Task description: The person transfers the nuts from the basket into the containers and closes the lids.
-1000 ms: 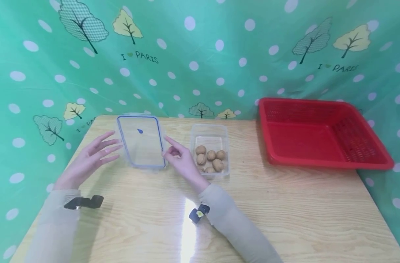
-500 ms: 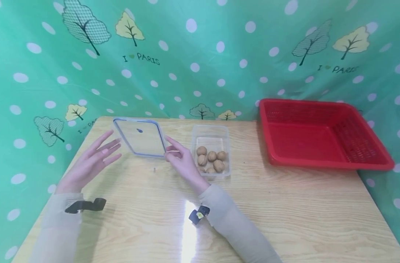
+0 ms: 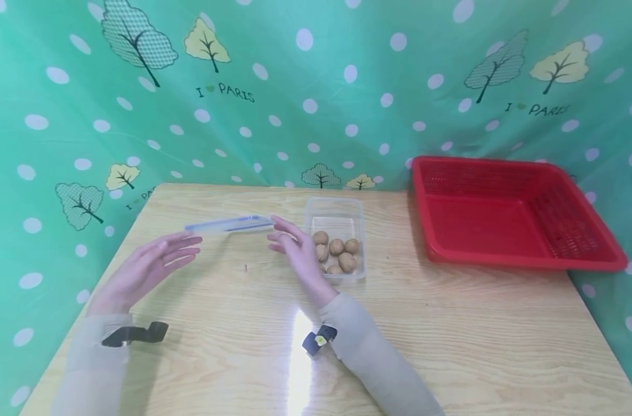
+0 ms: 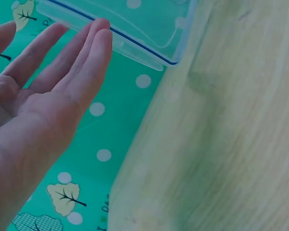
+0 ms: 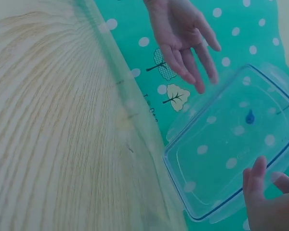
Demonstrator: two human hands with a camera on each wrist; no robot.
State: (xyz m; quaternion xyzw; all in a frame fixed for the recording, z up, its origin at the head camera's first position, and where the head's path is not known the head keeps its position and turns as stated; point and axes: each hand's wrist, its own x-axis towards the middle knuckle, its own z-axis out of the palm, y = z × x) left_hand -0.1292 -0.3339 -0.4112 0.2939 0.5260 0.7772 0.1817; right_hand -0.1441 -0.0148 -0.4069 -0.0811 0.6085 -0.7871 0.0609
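Observation:
A clear plastic lid [image 3: 227, 225] with a blue seal is held in the air above the table, nearly edge-on in the head view. In the right wrist view the lid [image 5: 221, 139] shows its whole face and a small blue drop-shaped mark. My right hand [image 3: 304, 257] pinches its right edge between thumb and fingers. At the lid's opposite edge is my left hand [image 3: 147, 268], fingers straight and fingertips right at the rim, thumb apart. Beside my right hand stands a clear plastic container [image 3: 360, 222] with several walnuts [image 3: 347, 262], partly hidden by that hand.
A red plastic basket [image 3: 482, 263] stands at the right back of the wooden table [image 3: 482, 346]. A green dotted curtain [image 3: 274, 69] hangs behind and at the sides. One tiny dark speck [image 3: 245, 267] lies below the lid.
The lid has tipped from face-on to nearly edge-on, its far edge coming down. My right hand has shifted slightly right, and my left fingers have drawn closer together.

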